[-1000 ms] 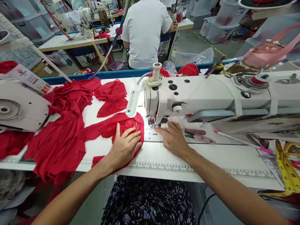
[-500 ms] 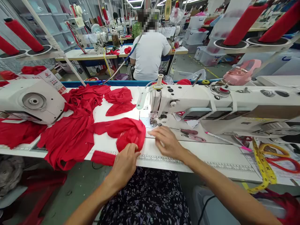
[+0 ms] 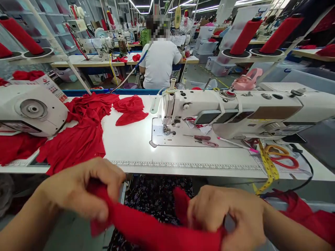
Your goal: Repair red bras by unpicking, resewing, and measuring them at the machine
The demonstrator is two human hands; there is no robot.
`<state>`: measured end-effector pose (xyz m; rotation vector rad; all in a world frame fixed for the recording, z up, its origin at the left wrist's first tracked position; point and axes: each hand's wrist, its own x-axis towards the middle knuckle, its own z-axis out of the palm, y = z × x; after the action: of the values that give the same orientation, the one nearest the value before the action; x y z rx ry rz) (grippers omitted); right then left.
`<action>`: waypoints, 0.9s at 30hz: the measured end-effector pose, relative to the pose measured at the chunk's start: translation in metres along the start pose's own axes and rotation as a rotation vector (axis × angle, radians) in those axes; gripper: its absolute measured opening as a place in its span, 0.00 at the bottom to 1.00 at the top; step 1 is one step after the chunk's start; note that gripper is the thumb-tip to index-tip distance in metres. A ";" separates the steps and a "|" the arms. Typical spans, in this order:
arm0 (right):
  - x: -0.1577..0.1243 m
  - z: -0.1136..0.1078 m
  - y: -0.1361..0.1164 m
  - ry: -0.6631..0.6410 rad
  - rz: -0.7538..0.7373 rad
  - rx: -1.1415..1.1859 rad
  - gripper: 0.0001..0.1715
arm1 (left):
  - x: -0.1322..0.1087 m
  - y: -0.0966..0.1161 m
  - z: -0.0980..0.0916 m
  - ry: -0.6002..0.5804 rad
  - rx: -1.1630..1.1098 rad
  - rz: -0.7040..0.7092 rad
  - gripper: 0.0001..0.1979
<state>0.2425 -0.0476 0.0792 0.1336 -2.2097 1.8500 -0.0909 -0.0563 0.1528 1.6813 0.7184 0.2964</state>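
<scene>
A strip of red fabric (image 3: 157,226) stretches between my two hands, close to the camera and in front of the table's near edge. My left hand (image 3: 86,191) is closed on one end, thumb against curled fingers. My right hand (image 3: 225,216) grips the other part, slightly blurred, with a flap of the cloth standing up beside its knuckles. Behind them is a white sewing machine (image 3: 193,104), its needle area above the metal plate (image 3: 159,134). A big heap of red fabric (image 3: 83,136) covers the table's left part, and a smaller red piece (image 3: 131,109) lies beside it.
Tweezers (image 3: 206,143) and a pink-capped pen (image 3: 238,144) lie by the machine. A yellow tape measure (image 3: 268,167) hangs over the edge near orange-handled scissors (image 3: 284,160). Another machine head (image 3: 34,109) stands left. Red thread cones (image 3: 246,36) rise behind. A person in white (image 3: 159,62) sits ahead.
Both hands have left the tabletop beside the needle and come toward me, lifting the red fabric off the table. My right hand, earlier apart from the cloth, now grips it. The view has shifted.
</scene>
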 end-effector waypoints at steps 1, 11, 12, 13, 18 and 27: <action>-0.012 -0.006 -0.008 0.073 0.164 -0.066 0.29 | 0.000 -0.006 -0.009 0.047 0.024 -0.072 0.15; -0.079 -0.066 -0.009 0.632 0.842 -0.330 0.28 | 0.047 -0.077 -0.064 0.226 0.244 -0.302 0.18; -0.081 -0.068 -0.003 0.633 0.832 -0.305 0.28 | 0.050 -0.083 -0.066 0.226 0.231 -0.302 0.19; -0.084 -0.069 0.002 0.632 0.823 -0.285 0.27 | 0.053 -0.088 -0.068 0.228 0.222 -0.300 0.19; -0.086 -0.073 0.006 0.614 0.751 -0.442 0.22 | 0.058 -0.085 -0.077 0.313 0.349 -0.241 0.19; -0.105 -0.045 -0.012 0.679 0.400 -1.932 0.28 | 0.031 -0.096 -0.041 0.835 1.649 0.581 0.17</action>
<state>0.3523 -0.0158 0.0707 -1.0673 -2.4001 -0.7049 -0.1182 0.0036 0.0654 3.4272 1.1877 1.0373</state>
